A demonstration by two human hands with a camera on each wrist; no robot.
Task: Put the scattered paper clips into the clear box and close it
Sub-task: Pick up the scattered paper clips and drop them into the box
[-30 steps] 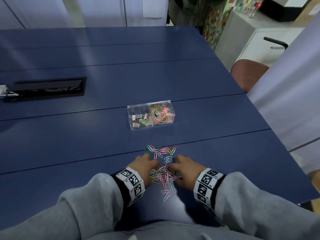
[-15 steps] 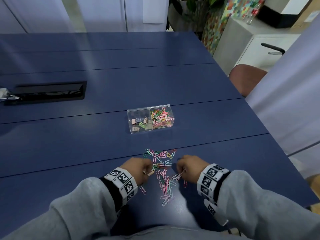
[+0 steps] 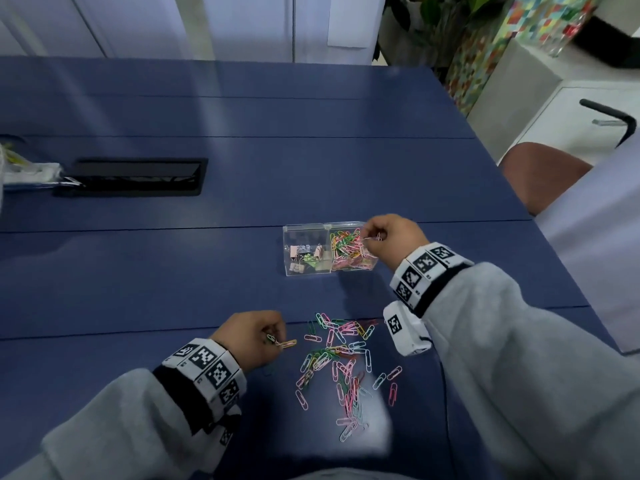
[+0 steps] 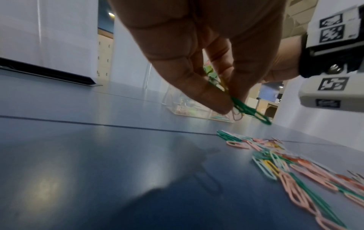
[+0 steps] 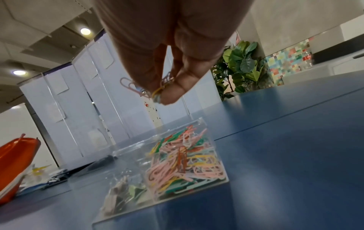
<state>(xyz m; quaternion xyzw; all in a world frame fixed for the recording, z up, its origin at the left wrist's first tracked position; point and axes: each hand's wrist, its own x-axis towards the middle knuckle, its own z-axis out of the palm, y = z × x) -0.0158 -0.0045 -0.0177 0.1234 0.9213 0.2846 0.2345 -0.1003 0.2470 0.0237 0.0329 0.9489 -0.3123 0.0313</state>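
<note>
— Clear plastic two-compartment box (image 3: 328,249)?
— Mid-counter (image 3: 173,282), its lid open. Right hand (image 3: 393,237) pinches clips above it.
— Left hand (image 3: 251,336)?
— Pinching clips beside the scattered coloured paper clips (image 3: 341,362).

A second ago both hands were down in the heap of paper clips (image 3: 341,358) at the near edge of the desk. Now the right hand (image 3: 393,237) has left the heap and is raised over the clear box (image 3: 329,249), above its right compartment, pinching a few clips. The left hand (image 3: 254,336) has drawn off to the heap's left, lifted, pinching green and yellow clips. The heap now lies more spread out.
</note>
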